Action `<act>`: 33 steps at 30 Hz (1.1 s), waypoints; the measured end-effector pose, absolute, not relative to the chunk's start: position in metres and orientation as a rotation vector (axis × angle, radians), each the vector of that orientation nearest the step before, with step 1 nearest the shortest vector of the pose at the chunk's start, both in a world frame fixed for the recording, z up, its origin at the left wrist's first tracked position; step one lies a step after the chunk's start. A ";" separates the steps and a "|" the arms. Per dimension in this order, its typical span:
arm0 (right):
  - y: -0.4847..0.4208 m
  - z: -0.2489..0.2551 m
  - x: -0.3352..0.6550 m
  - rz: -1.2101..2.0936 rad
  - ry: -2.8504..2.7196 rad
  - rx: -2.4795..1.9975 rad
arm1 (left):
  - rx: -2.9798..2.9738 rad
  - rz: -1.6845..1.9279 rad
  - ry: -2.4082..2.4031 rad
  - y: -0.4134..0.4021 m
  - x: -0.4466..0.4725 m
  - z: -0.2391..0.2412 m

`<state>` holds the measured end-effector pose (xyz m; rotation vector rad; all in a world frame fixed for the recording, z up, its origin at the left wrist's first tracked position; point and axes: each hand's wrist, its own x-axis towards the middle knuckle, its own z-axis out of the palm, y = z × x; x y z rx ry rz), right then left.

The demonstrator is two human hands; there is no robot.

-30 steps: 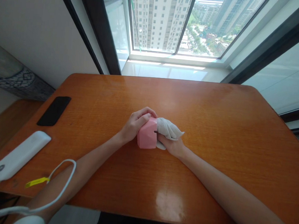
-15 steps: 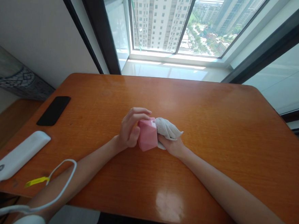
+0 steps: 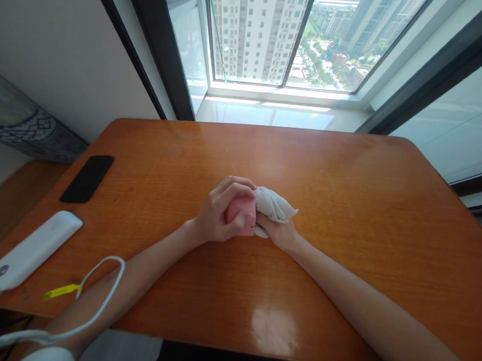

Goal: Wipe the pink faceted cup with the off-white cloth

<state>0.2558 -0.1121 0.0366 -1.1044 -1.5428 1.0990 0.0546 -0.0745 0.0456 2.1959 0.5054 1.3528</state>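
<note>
A small pink faceted block (image 3: 243,217) sits near the middle of the orange wooden table (image 3: 346,210). My left hand (image 3: 220,212) is closed around the block, fingers wrapped over its top and left side. My right hand (image 3: 276,230) grips a bunched white cloth (image 3: 274,206) and presses it against the block's right side. Most of the pink block is hidden under my left fingers.
A black phone (image 3: 87,178) lies flat at the table's left. Nearer the left front edge is a white power bank (image 3: 33,249) with a white cable (image 3: 96,297) and yellow tag (image 3: 57,292). Beyond the far edge are a window sill and tall windows.
My left hand lifted its grip half a second ago, then wrapped further over the pink block, covering more of it. The block has turned. The right hand with the cloth barely shifted.
</note>
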 end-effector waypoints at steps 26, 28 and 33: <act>-0.111 0.035 0.255 1.087 -1.631 -1.059 | 2.584 1.712 0.290 -0.061 0.039 0.027; -0.111 0.036 0.254 1.095 -1.607 -1.057 | 2.734 1.650 0.161 -0.059 0.040 0.025; -0.112 0.035 0.256 1.062 -1.615 -1.113 | 2.620 1.548 0.264 -0.064 0.048 0.030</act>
